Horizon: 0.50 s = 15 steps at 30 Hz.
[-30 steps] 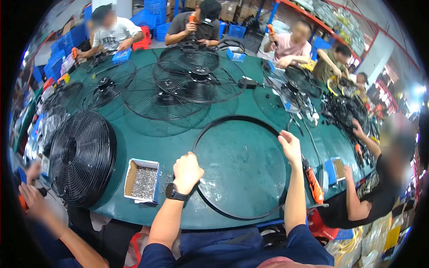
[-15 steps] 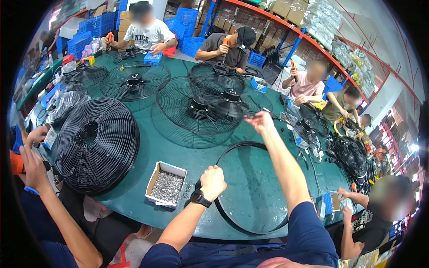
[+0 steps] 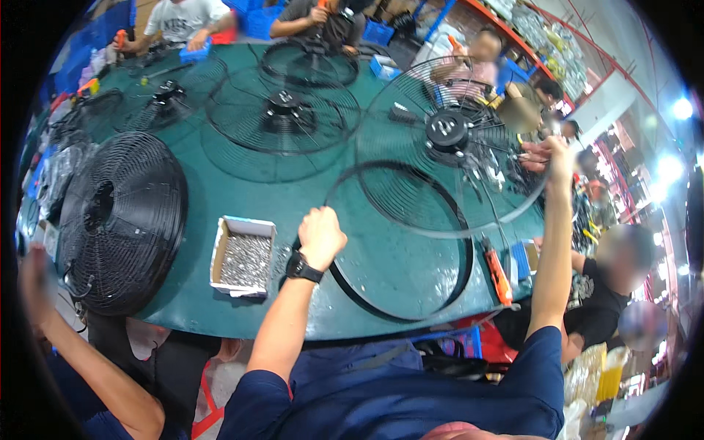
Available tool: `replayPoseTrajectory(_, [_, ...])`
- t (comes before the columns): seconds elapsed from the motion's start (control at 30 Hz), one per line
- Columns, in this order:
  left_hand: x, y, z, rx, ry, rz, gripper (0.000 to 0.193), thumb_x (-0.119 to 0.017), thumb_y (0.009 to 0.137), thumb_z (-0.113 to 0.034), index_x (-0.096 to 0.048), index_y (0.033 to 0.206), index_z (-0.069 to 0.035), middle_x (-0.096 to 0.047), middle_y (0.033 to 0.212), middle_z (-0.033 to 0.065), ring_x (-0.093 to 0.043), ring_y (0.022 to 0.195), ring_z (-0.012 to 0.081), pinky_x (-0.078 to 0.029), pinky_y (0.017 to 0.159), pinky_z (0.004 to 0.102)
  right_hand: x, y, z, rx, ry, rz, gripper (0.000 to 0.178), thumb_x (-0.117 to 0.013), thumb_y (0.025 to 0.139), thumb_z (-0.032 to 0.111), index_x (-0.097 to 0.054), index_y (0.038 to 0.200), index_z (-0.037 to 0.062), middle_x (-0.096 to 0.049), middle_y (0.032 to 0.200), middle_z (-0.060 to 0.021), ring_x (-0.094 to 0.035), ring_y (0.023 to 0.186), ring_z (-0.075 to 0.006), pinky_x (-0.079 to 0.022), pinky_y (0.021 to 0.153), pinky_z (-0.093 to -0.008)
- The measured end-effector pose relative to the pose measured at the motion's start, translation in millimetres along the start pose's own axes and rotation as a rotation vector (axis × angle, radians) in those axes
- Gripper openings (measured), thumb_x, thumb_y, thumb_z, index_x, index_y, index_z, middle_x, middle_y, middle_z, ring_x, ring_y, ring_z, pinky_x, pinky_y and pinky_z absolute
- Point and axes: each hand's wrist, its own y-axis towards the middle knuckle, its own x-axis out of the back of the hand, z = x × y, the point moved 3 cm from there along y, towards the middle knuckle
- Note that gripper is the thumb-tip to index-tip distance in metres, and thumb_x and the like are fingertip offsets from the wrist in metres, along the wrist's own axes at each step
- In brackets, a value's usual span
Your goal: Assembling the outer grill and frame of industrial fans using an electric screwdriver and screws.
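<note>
My left hand, with a black watch on its wrist, is closed in a fist at the left side of a thin black ring. The ring lies at the near side of the table, and part of its rim is hidden behind the fist. My right arm is stretched out to the far right. There my right hand grips the right edge of a large black wire fan grille with a round motor at its middle. The grille's lower rim overlaps the ring and looks smeared by motion.
A box of small metal fasteners stands beside my left forearm. Further left is a stack of fan grilles. Another motor grille lies further back. An orange power screwdriver lies at the right. Co-workers surround the green table.
My right hand has swung to the right, and a motor grille now spreads across the table's right side. My view has shifted. The left fist remains at the ring's left side.
</note>
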Motion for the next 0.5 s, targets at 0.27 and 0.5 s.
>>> replayPoseTrajectory(0.27, [-4.0, -0.8, -3.9, -0.029, 0.021, -0.023, 0.016, -0.057, 0.066, -0.003, -0.061, 0.080, 0.003, -0.062, 0.090, 0.0263, -0.061, 0.086, 0.0434, -0.050, 0.076, 0.0476, 52.2, -46.5, 55.3, 0.080, -0.540, -0.092, 0.029, -0.061, 0.077, 0.003, -0.054, 0.105, -0.0003, -0.065, 0.072, -0.0107, -0.060, 0.050, -0.0144, -0.049, 0.045, -0.0237])
replayPoseTrajectory(0.5, [-5.8, 4.6, -9.2, -0.048, 0.128, 0.056, 0.025, -0.060, 0.067, -0.005, -0.062, 0.090, 0.007, -0.061, 0.090, 0.0272, -0.059, 0.093, 0.0435, -0.051, 0.078, 0.0448, 15.8, -77.1, 83.3, 0.331, -0.534, 0.146, 0.031, -0.062, 0.086, 0.023, -0.059, 0.101, -0.0035, -0.061, 0.070, -0.0056, -0.058, 0.058, -0.0098, -0.045, 0.052, -0.0209])
